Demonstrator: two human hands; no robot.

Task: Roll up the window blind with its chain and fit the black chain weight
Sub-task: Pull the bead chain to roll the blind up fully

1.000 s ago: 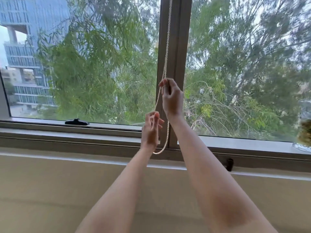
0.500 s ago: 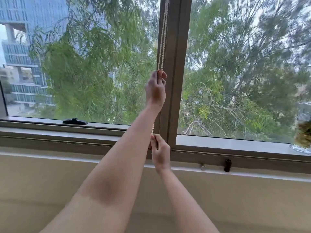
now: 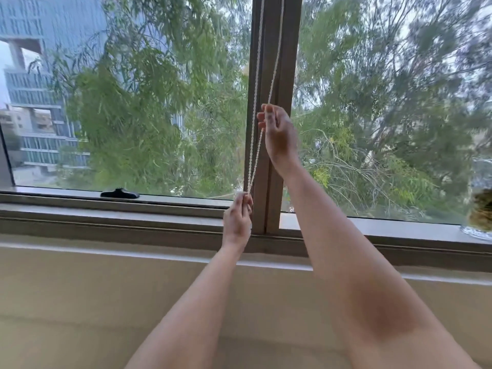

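Note:
The white beaded chain point(image 3: 256, 97) hangs in two strands in front of the brown window mullion point(image 3: 288, 75). My right hand point(image 3: 278, 131) is raised and pinches one strand at mid-window height. My left hand point(image 3: 237, 218) is lower, at sill level just left of the mullion, and grips the chain where the strands meet. The chain is taut between the two hands. The blind is above the top of the view. No black chain weight can be seen.
A black window handle point(image 3: 119, 193) lies on the left pane's lower frame. A glass vessel with a plant point(image 3: 479, 219) stands on the sill point(image 3: 399, 226) at the far right. A beige wall point(image 3: 80, 302) runs below the sill.
The hands have swapped places on the chain: half a second ago my left hand was up and my right hand low; now my right hand is up and my left hand is low.

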